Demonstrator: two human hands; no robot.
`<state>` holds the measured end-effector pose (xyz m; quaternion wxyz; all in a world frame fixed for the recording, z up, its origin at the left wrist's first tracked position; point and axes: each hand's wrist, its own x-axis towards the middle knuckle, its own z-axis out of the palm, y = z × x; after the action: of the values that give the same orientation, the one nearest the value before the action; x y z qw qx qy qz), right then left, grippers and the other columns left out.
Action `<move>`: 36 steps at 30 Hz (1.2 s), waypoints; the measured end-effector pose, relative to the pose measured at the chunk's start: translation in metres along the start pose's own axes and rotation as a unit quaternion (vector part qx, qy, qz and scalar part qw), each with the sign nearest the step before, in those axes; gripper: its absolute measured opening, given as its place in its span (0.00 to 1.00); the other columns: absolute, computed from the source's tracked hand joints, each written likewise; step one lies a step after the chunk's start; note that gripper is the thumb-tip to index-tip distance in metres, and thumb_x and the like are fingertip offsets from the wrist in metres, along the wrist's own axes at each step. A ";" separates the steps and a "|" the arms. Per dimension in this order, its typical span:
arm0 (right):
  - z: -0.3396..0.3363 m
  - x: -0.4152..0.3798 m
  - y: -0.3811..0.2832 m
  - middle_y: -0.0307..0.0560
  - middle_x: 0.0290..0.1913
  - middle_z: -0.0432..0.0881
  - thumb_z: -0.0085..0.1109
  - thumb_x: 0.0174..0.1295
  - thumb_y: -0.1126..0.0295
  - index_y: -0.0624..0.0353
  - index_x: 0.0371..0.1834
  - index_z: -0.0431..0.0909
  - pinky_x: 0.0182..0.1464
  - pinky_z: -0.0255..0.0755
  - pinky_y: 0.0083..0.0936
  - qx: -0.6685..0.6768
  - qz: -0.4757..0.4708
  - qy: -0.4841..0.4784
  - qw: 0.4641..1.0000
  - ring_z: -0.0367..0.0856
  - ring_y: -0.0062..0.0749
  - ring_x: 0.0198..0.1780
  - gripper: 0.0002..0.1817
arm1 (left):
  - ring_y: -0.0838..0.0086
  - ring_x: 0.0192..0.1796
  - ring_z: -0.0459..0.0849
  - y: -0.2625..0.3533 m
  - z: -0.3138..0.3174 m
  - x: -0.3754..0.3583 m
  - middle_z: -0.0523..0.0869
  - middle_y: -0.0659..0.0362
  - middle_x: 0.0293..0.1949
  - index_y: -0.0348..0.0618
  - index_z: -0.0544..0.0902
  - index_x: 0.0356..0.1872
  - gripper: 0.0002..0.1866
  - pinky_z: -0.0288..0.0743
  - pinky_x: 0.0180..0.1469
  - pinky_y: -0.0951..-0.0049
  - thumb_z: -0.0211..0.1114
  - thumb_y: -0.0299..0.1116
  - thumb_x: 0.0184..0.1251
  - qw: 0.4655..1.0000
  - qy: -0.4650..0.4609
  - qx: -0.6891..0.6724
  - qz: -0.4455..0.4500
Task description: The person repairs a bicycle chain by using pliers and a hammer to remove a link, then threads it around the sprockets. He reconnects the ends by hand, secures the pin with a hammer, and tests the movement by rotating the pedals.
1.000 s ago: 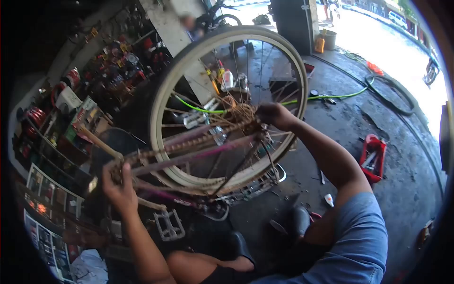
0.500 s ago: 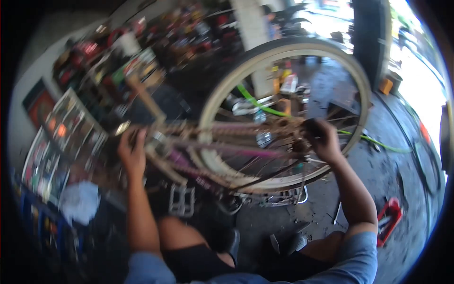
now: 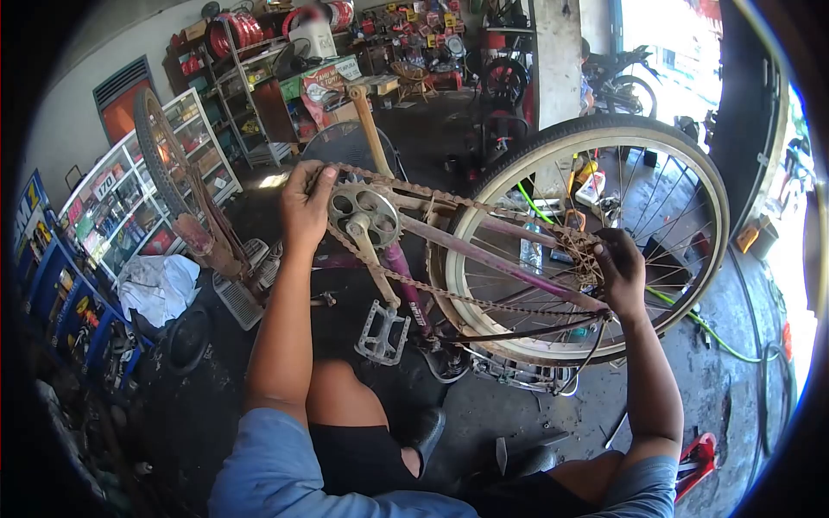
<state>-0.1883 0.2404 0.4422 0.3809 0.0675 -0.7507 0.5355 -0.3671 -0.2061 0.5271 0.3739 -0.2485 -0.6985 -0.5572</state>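
An upside-down purple bicycle frame [image 3: 466, 252] stands before me, its rear wheel [image 3: 471, 285] raised on the right. A rusty bicycle chain [image 3: 449, 197] runs from the chainring [image 3: 367, 211] back to the rear sprocket [image 3: 583, 257]. My left hand [image 3: 306, 203] is closed on the chain at the chainring's near left edge, thumb and fingers pinched together. At the rear hub, my right hand [image 3: 622, 266] has its fingers curled against the sprocket and chain; what exactly lies between them is hidden. Below the chainring hangs a crank with a pedal [image 3: 382, 334].
The front wheel [image 3: 160, 151] stands up at left, by a glass display cabinet [image 3: 203, 138] and a white cloth [image 3: 158, 285]. A green hose [image 3: 712, 332] crosses the floor at right. A red tool [image 3: 695, 462] lies near my right elbow.
My view has shifted and sharpened. My left hand now sits right at the chainring, pinching the chain; earlier it was blurred, left of the chainring. My right hand remains by the rear sprocket.
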 end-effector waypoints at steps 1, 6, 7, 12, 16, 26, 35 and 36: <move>0.000 0.000 0.000 0.50 0.40 0.84 0.67 0.69 0.71 0.68 0.51 0.81 0.49 0.75 0.28 -0.001 -0.001 0.000 1.000 0.82 0.29 0.44 0.13 | 0.87 0.35 0.74 -0.001 0.000 0.000 0.81 0.69 0.32 0.37 0.82 0.41 0.10 0.70 0.39 0.82 0.68 0.34 0.78 1.000 -0.009 0.024 0.017; 0.003 -0.001 -0.003 0.50 0.39 0.84 0.67 0.69 0.72 0.68 0.50 0.82 0.48 0.75 0.29 -0.077 -0.032 -0.019 0.996 0.82 0.32 0.43 0.12 | 0.85 0.35 0.75 -0.019 -0.004 -0.004 0.81 0.68 0.32 0.37 0.82 0.41 0.11 0.71 0.39 0.79 0.69 0.35 0.78 1.000 -0.001 0.027 0.013; 0.003 0.000 -0.004 0.50 0.39 0.84 0.67 0.69 0.72 0.68 0.50 0.82 0.48 0.75 0.29 -0.077 -0.032 -0.017 0.996 0.82 0.32 0.43 0.12 | 0.85 0.36 0.75 -0.019 -0.003 -0.005 0.81 0.67 0.32 0.36 0.82 0.41 0.11 0.72 0.39 0.79 0.69 0.36 0.78 1.000 0.004 0.018 0.016; -0.004 0.002 0.000 0.46 0.40 0.83 0.70 0.68 0.70 0.67 0.48 0.83 0.49 0.73 0.27 -0.092 -0.038 -0.086 0.991 0.79 0.28 0.43 0.13 | 0.84 0.37 0.77 -0.034 -0.015 -0.024 0.83 0.67 0.33 0.36 0.84 0.47 0.13 0.73 0.41 0.79 0.68 0.39 0.79 0.999 0.014 0.014 -0.029; -0.001 0.002 -0.019 0.53 0.40 0.86 0.69 0.63 0.73 0.63 0.47 0.84 0.49 0.76 0.37 -0.124 -0.089 -0.113 0.982 0.84 0.47 0.42 0.11 | 0.82 0.42 0.81 -0.033 -0.024 -0.039 0.86 0.64 0.39 0.38 0.85 0.54 0.15 0.76 0.46 0.78 0.67 0.39 0.79 0.992 0.018 -0.025 -0.121; 0.000 0.001 -0.028 0.51 0.41 0.87 0.72 0.59 0.75 0.59 0.49 0.86 0.50 0.78 0.40 -0.168 -0.117 -0.155 0.967 0.86 0.48 0.46 0.14 | 0.73 0.58 0.85 -0.067 -0.024 -0.068 0.86 0.59 0.57 0.44 0.81 0.62 0.13 0.80 0.64 0.63 0.63 0.31 0.81 0.939 -0.001 -0.280 -0.200; 0.001 -0.007 -0.013 0.51 0.41 0.88 0.69 0.61 0.77 0.58 0.51 0.85 0.47 0.81 0.39 -0.141 -0.085 -0.177 0.970 0.89 0.50 0.44 0.15 | 0.71 0.59 0.85 -0.075 -0.027 -0.086 0.86 0.61 0.57 0.45 0.81 0.63 0.14 0.83 0.63 0.58 0.63 0.28 0.80 0.947 -0.008 -0.255 -0.195; -0.002 -0.008 -0.015 0.52 0.41 0.88 0.69 0.61 0.77 0.58 0.52 0.85 0.47 0.81 0.40 -0.145 -0.055 -0.182 0.971 0.89 0.50 0.44 0.15 | 0.71 0.60 0.85 -0.073 -0.028 -0.088 0.86 0.61 0.59 0.47 0.81 0.63 0.15 0.82 0.63 0.59 0.63 0.29 0.80 0.944 -0.019 -0.258 -0.204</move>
<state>-0.1743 0.2331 0.4480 0.2724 0.1488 -0.8721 0.3784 -0.3638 -0.2455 0.4163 0.1616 -0.1989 -0.5734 -0.7781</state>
